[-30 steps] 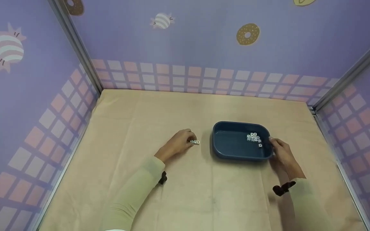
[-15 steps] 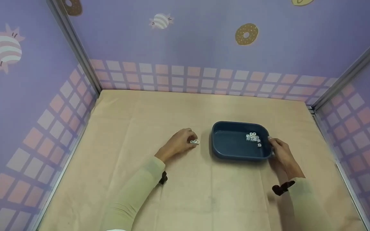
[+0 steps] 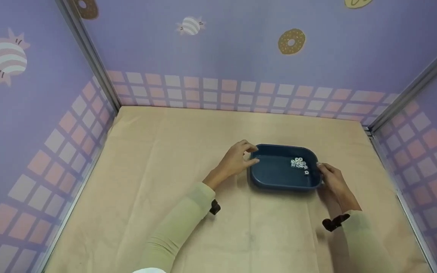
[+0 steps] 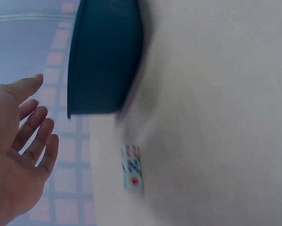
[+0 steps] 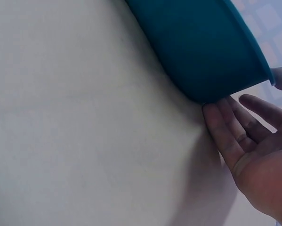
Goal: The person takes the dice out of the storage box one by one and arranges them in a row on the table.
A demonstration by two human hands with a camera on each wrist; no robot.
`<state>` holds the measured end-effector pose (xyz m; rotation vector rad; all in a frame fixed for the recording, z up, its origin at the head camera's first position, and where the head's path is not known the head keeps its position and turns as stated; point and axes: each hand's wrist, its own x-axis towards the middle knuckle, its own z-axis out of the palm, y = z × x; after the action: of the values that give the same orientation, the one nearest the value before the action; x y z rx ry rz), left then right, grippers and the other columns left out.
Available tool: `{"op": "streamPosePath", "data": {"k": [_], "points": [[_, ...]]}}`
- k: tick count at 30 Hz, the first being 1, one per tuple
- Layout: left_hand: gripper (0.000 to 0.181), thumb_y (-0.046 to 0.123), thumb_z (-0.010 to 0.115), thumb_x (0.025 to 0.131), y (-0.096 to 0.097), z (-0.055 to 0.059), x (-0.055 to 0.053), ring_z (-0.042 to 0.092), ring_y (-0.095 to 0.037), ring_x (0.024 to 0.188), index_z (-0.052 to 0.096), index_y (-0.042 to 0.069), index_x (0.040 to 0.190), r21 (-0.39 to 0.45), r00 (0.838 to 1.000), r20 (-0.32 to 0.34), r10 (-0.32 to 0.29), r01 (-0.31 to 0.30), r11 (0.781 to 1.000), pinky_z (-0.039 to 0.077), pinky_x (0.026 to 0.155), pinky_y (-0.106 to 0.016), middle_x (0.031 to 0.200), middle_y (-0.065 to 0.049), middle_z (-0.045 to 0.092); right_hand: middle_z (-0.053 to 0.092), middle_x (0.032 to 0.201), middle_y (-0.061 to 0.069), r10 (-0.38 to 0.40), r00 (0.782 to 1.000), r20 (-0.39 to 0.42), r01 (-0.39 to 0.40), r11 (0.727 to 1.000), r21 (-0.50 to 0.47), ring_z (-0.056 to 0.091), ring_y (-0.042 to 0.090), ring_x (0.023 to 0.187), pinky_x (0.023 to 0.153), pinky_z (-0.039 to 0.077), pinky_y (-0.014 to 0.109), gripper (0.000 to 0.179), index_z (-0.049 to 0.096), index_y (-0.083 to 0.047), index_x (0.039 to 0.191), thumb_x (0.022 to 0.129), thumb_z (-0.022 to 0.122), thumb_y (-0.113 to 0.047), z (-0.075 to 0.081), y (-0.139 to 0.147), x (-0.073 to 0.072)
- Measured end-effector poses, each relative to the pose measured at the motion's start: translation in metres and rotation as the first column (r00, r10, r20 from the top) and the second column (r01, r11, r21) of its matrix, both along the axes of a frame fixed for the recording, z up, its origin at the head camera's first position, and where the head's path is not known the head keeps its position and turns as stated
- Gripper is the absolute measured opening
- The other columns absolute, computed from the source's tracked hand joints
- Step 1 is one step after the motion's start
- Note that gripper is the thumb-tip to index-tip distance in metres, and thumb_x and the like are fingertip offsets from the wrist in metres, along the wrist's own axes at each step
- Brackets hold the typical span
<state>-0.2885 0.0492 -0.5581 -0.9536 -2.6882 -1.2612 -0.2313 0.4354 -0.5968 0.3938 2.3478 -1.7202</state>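
Observation:
A dark blue tray (image 3: 283,185) with rounded corners rests on the cloth, and a small heap of white dice (image 3: 299,163) lies towards its right side. With thumb and fingers spread apart, my left hand (image 3: 237,157) hovers at the tray's left rim and holds nothing. Beneath it, the left wrist view shows a short row of dice (image 4: 132,168) standing on the cloth; in the head view the hand hides them. My right hand (image 3: 336,184) holds the tray's right end, thumb at the rim and fingertips against the outer wall low down, as the right wrist view shows.
A beige cloth (image 3: 188,129) with fold creases covers the table. Purple walls (image 3: 233,49) with sweets and pink-and-white checks enclose it at the back and both sides, joined by metal corner posts (image 3: 93,60).
My left hand has let go of the row of dice and moved right and slightly away, its fingers opening by the tray's rim. The right hand and the tray have stayed put.

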Motion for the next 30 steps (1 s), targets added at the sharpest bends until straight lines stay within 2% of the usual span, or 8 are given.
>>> {"op": "streamPosePath", "data": {"k": [5,12,15,18,24,28,30], "points": [[0.040,0.025,0.079,0.099,0.038,0.006,0.002,0.063,-0.022,0.122,0.069,0.008,0.134,0.011,1.000,0.005,-0.001,0.001,1.000,0.049,0.106,-0.027,0.126,-0.003,0.063,0.025,0.171,0.025,-0.020,0.999,-0.025,0.020,1.000,0.000,0.020,0.038,0.160,0.129,0.019,0.048,0.081,0.029,0.005,0.164,0.111,0.048,-0.053,0.001,-0.003,0.001],[0.043,0.032,0.078,0.100,0.082,0.002,0.006,0.062,-0.017,0.123,0.068,0.012,0.137,-0.044,1.000,0.028,0.014,-0.013,0.999,0.048,0.104,-0.022,0.130,0.001,0.062,0.027,0.171,0.023,-0.056,0.998,-0.008,0.056,0.995,-0.080,0.023,0.034,0.159,0.129,0.020,0.045,0.070,0.030,0.005,0.164,0.114,0.047,-0.042,0.001,-0.007,-0.001],[0.042,0.032,0.078,0.099,0.099,-0.002,0.007,0.063,-0.017,0.123,0.068,0.012,0.136,-0.052,0.999,0.054,0.003,0.000,0.999,0.048,0.102,-0.019,0.129,0.001,0.062,0.026,0.171,0.022,-0.067,0.998,0.006,0.067,0.993,-0.099,0.022,0.033,0.160,0.129,0.018,0.044,0.070,0.029,0.003,0.165,0.114,0.048,-0.041,0.001,-0.007,-0.002],[0.042,0.028,0.079,0.099,0.113,-0.007,0.006,0.063,-0.020,0.123,0.069,0.009,0.135,-0.018,0.995,0.098,-0.009,0.011,1.000,0.048,0.101,-0.019,0.128,-0.002,0.063,0.025,0.172,0.021,-0.073,0.997,0.011,0.073,0.992,-0.102,0.020,0.032,0.161,0.130,0.016,0.043,0.070,0.029,0.002,0.165,0.114,0.048,-0.042,0.001,-0.006,-0.002],[0.042,0.021,0.080,0.098,0.133,-0.023,0.003,0.065,-0.025,0.121,0.069,0.004,0.135,0.034,0.984,0.175,0.006,-0.012,0.999,0.050,0.098,-0.019,0.127,-0.009,0.065,0.026,0.172,0.021,-0.074,0.997,0.003,0.074,0.994,-0.086,0.020,0.032,0.161,0.130,0.016,0.043,0.072,0.030,0.004,0.164,0.113,0.048,-0.045,-0.001,-0.004,0.000],[0.041,0.018,0.080,0.098,0.142,-0.031,0.001,0.065,-0.026,0.120,0.069,0.005,0.135,0.007,0.980,0.196,0.019,-0.020,1.000,0.051,0.095,-0.020,0.128,-0.012,0.066,0.025,0.172,0.020,-0.070,0.998,-0.001,0.070,0.994,-0.085,0.019,0.032,0.161,0.130,0.016,0.043,0.076,0.030,0.004,0.164,0.112,0.049,-0.048,-0.002,-0.005,0.000],[0.041,0.018,0.079,0.098,0.145,-0.033,0.000,0.065,-0.023,0.118,0.069,0.006,0.136,-0.025,0.981,0.194,0.021,-0.016,1.000,0.051,0.094,-0.021,0.128,-0.010,0.065,0.025,0.172,0.020,-0.074,0.997,0.004,0.074,0.993,-0.092,0.018,0.032,0.161,0.130,0.015,0.043,0.076,0.030,0.003,0.164,0.112,0.049,-0.049,-0.003,-0.006,0.000]]}}
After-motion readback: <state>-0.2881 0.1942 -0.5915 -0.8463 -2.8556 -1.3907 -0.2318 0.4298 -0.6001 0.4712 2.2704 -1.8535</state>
